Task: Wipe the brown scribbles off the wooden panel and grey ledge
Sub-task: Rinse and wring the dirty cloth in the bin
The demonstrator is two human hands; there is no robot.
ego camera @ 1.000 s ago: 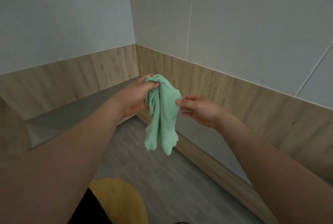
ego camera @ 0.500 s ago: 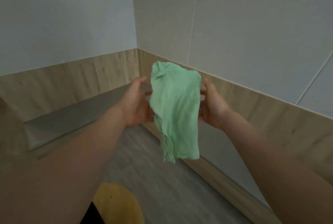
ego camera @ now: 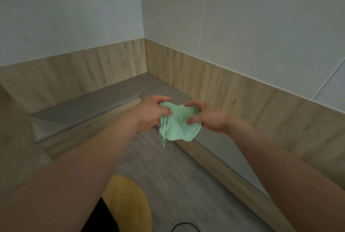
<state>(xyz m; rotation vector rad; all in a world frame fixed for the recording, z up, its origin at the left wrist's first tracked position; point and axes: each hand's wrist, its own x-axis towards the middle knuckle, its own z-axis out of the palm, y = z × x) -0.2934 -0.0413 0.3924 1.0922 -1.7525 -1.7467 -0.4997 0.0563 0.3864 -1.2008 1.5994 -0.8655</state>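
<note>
A light green cloth (ego camera: 178, 125) is bunched between both my hands in front of the room's corner. My left hand (ego camera: 152, 113) grips its left side with curled fingers. My right hand (ego camera: 207, 117) pinches its right side between thumb and fingers. A wooden panel (ego camera: 233, 89) runs along both walls above a grey ledge (ego camera: 97, 104). The hands hang in the air over the ledge's corner, and I cannot tell whether the cloth touches it. No brown scribbles are visible on the panel or ledge from here.
Grey wood-look floor (ego camera: 168, 175) lies below the ledge. A yellow rounded object (ego camera: 128, 202) sits at the bottom near my left arm, with a dark cable (ego camera: 183, 226) beside it. White tiled walls (ego camera: 261, 17) rise above the panel.
Earlier the cloth hung spread out between my hands, held up high. Now both hands have lowered toward the ledge corner and gathered the cloth into a bunch.
</note>
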